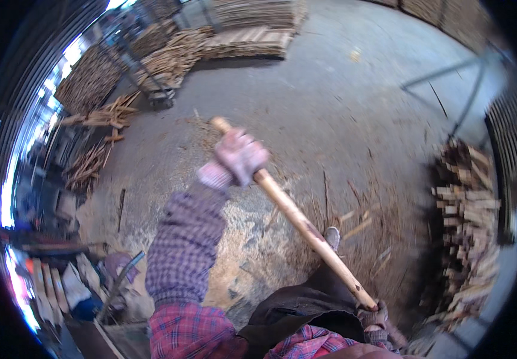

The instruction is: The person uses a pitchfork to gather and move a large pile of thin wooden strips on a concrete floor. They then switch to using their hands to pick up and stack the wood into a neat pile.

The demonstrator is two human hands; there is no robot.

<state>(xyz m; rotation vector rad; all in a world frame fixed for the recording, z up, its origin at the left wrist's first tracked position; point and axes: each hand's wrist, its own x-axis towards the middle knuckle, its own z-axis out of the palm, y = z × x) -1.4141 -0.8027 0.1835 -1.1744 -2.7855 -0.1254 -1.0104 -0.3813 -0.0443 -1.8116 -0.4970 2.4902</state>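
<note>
A long, pale wooden pole [300,222] with a few dark knots runs slantwise in front of my body. My left hand [242,154], in a pinkish work glove, is wrapped round it close to its far upper end, with the arm stretched out. At the near lower end my right hand [376,318], in a darker glove, grips the pole beside my hip; part of that hand is hidden and blurred. Below the pole, one of my shoes [332,237] shows on the floor.
Sawdust [234,263] and wood splinters [360,224] litter the floor around my feet. To the right stands a stack of cut wood pieces [468,233], with a metal frame [471,90] beyond it. Bundled slats [246,43] lie at the back; scrap sticks [88,164] lie on the left.
</note>
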